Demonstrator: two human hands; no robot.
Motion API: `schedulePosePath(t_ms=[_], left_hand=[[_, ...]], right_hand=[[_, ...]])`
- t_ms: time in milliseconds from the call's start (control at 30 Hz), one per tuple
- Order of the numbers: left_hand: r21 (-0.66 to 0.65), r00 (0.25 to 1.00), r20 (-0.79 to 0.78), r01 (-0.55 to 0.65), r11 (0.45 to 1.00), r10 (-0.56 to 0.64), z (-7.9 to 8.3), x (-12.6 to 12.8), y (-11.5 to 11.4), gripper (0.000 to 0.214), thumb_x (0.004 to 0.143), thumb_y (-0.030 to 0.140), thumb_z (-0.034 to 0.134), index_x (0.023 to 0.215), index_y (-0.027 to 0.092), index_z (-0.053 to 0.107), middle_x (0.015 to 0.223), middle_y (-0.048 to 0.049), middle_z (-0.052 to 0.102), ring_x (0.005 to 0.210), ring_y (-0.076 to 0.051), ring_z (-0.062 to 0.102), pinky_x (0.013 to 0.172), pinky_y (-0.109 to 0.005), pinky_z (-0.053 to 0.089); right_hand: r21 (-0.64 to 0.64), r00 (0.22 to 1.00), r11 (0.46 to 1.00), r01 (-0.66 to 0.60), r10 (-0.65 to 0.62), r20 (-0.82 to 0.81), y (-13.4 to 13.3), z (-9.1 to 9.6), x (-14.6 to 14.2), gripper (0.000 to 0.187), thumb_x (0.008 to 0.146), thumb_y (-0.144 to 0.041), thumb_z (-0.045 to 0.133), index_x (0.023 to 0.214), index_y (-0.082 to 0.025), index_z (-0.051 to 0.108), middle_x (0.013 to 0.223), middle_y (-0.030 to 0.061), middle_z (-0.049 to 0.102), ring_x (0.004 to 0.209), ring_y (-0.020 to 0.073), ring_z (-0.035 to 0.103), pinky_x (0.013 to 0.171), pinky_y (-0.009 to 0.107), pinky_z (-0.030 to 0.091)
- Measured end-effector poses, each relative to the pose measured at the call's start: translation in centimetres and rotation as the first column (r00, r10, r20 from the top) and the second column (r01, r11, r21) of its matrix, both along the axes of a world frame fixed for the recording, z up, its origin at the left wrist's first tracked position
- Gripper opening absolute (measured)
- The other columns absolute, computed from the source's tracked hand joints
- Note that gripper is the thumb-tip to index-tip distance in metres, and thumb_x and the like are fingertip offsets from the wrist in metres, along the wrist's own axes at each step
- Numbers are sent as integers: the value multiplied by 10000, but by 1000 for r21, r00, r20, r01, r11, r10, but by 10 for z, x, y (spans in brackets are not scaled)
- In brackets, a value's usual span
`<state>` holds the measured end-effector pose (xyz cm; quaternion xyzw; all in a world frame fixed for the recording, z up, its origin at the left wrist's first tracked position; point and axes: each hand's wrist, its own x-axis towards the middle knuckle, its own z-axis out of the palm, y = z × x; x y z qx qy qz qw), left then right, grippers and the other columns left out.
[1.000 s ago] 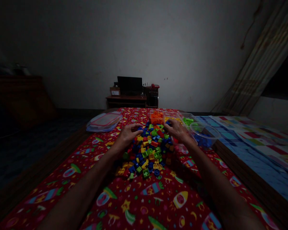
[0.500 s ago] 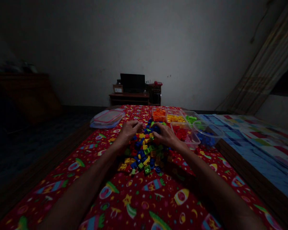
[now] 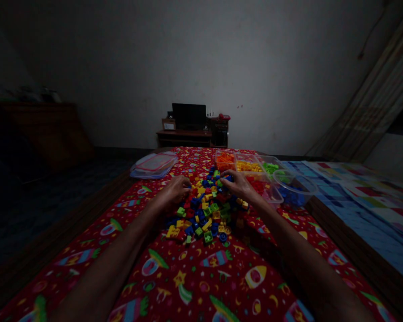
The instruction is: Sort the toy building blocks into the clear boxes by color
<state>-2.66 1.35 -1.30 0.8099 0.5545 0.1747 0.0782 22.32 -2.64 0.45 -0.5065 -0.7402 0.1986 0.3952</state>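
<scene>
**Left hand (image 3: 177, 190) curled, right hand (image 3: 239, 184) part-open at the brick pile (image 3: 206, 208)**

The left hand is at the left edge of the pile, its fingers bent inward and the thumb side turned toward the bricks. Little gap shows between thumb and fingers, and whether a brick is pinched there cannot be told in the dim light.

The right hand reaches the far right part of the pile, back of the hand up. Its fingers arch forward with the thumb below them, leaving a small gap where blue shows. Whether that blue is a brick in the grip or one lying behind it cannot be told. The two hands are well apart, with bricks between them.

The pile, a mix of blue, yellow, green, red and orange, lies loose on the red patterned cloth (image 3: 201, 273). Beyond and to the right of the right hand are clear containers with orange bricks (image 3: 225, 159), yellow bricks (image 3: 248, 167), green bricks (image 3: 270, 168) and red bricks (image 3: 259, 184). Blue bricks (image 3: 293, 197) sit in a round clear bowl (image 3: 311, 193). Stacked lids (image 3: 154, 164) lie at the cloth's far left.
</scene>
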Motion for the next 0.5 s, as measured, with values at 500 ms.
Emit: schedulePosePath(t_ms=[500], left_hand=[[-104,979,-169,99,990,-116,21,37,-40,246,685,269,625,894,177,713,845,-40,715,770,-181,629,641,-214,422]], right_hand=[[56,990,998,-42,34,139,-9,7,-2,237,786,-214,497,925,-141,675,771,28,650,672,123,577,635,220,432]])
